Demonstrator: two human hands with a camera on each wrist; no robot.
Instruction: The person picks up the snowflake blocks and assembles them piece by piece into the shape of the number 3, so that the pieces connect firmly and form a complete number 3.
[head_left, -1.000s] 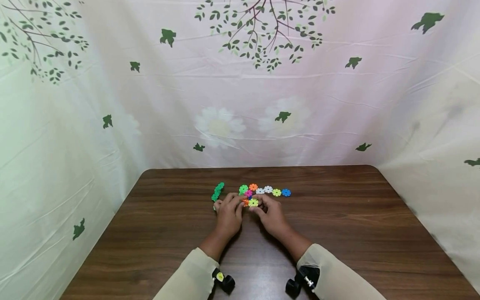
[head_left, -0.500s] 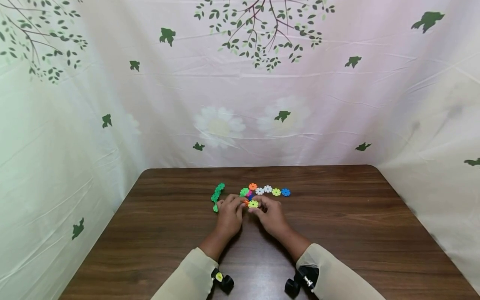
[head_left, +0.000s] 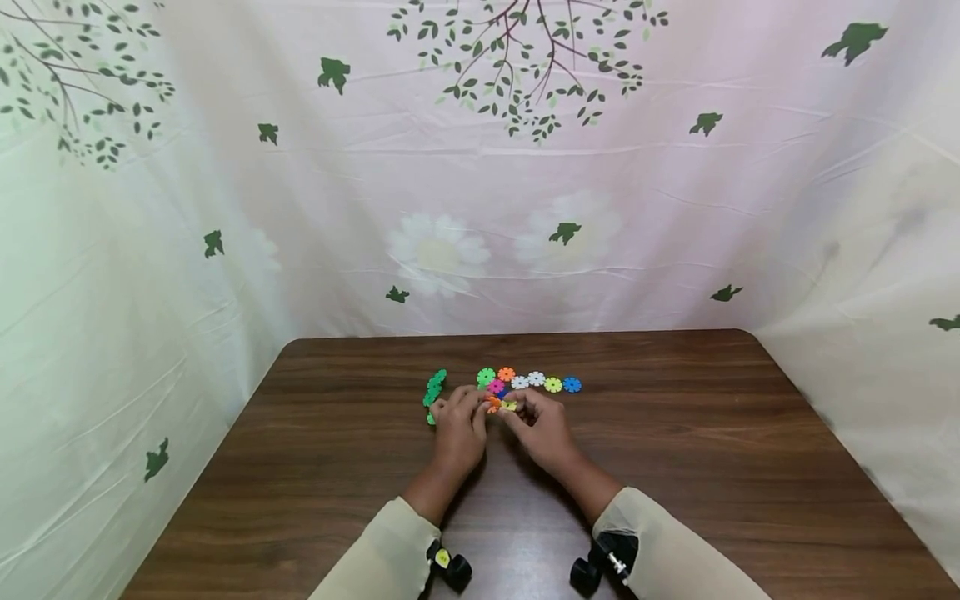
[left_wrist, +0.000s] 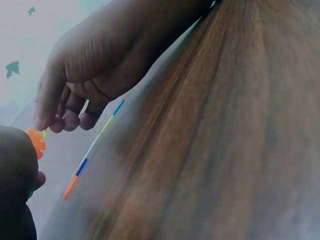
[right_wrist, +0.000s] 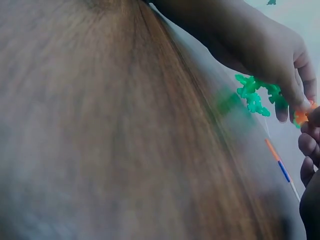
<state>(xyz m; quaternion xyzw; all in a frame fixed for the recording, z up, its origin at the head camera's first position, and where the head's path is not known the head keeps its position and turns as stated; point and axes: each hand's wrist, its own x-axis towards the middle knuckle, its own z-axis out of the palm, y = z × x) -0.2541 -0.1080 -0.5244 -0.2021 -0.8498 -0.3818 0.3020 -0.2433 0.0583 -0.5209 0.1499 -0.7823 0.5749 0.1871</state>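
Observation:
My left hand pinches an orange flower-shaped interlocking disc between thumb and fingers. Facing it, my right hand pinches a yellow disc of the same kind, tilted and right up against the orange one. A pink disc, a light green disc and a partly hidden blue disc show just beyond the fingertips. Left of my left hand runs a chain of joined green discs, its near end partly behind the hand; the right wrist view shows these green discs raised above the table.
Loose discs lie flat in a row beyond my right hand: orange, two white, yellow and blue. The brown wooden table ends at a printed cloth backdrop.
The yellow disc has turned from facing the camera to a tilted pose, with the orange disc showing more fully. Both hands stay nearly in place; the green chain has shifted slightly.

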